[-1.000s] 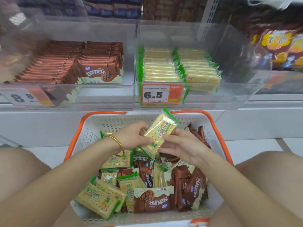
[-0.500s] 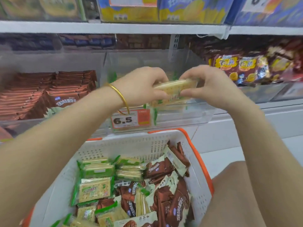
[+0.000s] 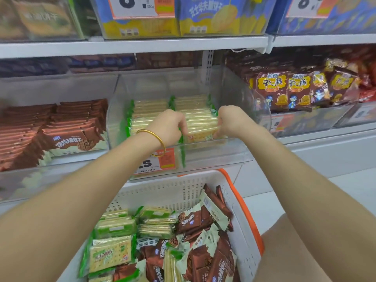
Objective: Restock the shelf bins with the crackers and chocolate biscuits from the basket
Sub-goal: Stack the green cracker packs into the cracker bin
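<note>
Two-handed pinch: left hand (image 3: 168, 127), right hand (image 3: 232, 121) hold cracker pack (image 3: 201, 135) in clear bin (image 3: 234, 152); price tag (image 3: 157, 164) shows ".5".

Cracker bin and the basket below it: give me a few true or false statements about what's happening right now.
1. The left hand and right hand grip one cracker pack at the front of the clear bin. True.
2. The basket is empty. False: it holds crackers and brown biscuit packs.
3. The shelved chocolate biscuits sit right of the clear bin. False: they sit left of it.
4. A gold bangle circles the left wrist. True.
</note>
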Demonstrator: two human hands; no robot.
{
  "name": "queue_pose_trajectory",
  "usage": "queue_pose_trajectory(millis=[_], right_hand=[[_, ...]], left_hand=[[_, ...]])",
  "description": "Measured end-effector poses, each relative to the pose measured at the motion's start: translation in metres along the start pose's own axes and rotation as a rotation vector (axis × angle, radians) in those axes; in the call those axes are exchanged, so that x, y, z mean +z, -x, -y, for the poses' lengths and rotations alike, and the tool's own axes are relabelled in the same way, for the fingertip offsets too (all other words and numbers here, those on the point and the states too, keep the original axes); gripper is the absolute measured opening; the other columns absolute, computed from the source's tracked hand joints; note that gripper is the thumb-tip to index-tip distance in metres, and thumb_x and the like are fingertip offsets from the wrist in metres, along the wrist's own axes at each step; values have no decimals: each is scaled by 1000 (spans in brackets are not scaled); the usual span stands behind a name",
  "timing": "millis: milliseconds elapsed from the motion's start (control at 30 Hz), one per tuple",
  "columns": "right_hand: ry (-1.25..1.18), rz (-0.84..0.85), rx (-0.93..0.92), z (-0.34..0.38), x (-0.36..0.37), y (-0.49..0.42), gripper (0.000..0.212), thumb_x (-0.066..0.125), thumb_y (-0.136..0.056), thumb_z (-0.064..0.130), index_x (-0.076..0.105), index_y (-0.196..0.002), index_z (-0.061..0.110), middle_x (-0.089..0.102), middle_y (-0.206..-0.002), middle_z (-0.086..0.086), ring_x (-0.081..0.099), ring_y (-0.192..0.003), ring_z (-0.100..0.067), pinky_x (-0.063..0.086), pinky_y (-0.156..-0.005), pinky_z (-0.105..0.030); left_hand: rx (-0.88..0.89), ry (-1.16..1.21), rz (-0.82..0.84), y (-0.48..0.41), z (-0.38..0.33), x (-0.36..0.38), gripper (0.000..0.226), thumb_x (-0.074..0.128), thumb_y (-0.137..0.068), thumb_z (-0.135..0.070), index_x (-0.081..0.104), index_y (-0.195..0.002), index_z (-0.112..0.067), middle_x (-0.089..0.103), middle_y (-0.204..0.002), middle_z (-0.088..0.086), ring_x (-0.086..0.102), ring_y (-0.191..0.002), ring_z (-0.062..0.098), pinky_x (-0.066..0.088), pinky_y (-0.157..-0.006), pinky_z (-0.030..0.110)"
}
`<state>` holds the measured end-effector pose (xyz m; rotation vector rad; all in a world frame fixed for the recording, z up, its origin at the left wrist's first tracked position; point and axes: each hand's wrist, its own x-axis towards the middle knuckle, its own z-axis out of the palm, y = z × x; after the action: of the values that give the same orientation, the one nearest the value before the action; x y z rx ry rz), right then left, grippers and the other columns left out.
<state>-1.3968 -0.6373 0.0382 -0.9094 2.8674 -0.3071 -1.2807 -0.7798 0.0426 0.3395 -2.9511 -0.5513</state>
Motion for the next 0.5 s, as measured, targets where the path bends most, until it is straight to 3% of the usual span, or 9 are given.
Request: queue_pose_trajectory(millis=[100, 233, 333, 500], right_hand=[[-43, 33, 48, 4, 1, -3, 44, 80, -75, 16, 43, -98, 9, 46, -99, -9, 49, -87, -28, 37, -71, -32], [53, 60, 75, 6, 5, -4, 33, 64, -88, 11, 49, -117, 4, 51, -117, -13, 51, -88, -28, 41, -72, -34], [111, 102, 55, 7, 2, -5, 27, 66, -87, 13, 50, -108, 7, 57, -110, -9, 53, -88, -27, 43, -72, -34], [134, 125, 58, 7, -1, -3, 37, 69, -85, 22, 48, -114, 8, 51, -107, -7, 51, -89, -27, 43, -73, -35]], left_hand=[[-8, -44, 67, 1, -3, -1, 46, 38, -85, 11, 73, -96, -17, 58, -127, 8, 57, -97, 20, 37, -65, 11], [-16, -67, 102, 1, -2, 2, 50, 37, -85, 12, 72, -104, -17, 54, -133, 9, 52, -119, 23, 37, -84, 20], [-22, -70, 138, 3, -5, -1, 50, 37, -85, 12, 72, -107, -16, 53, -133, 9, 50, -121, 23, 38, -90, 23], [-8, -44, 141, 5, -3, -4, 45, 39, -88, 9, 70, -111, -13, 55, -133, 7, 49, -123, 22, 36, -97, 23]])
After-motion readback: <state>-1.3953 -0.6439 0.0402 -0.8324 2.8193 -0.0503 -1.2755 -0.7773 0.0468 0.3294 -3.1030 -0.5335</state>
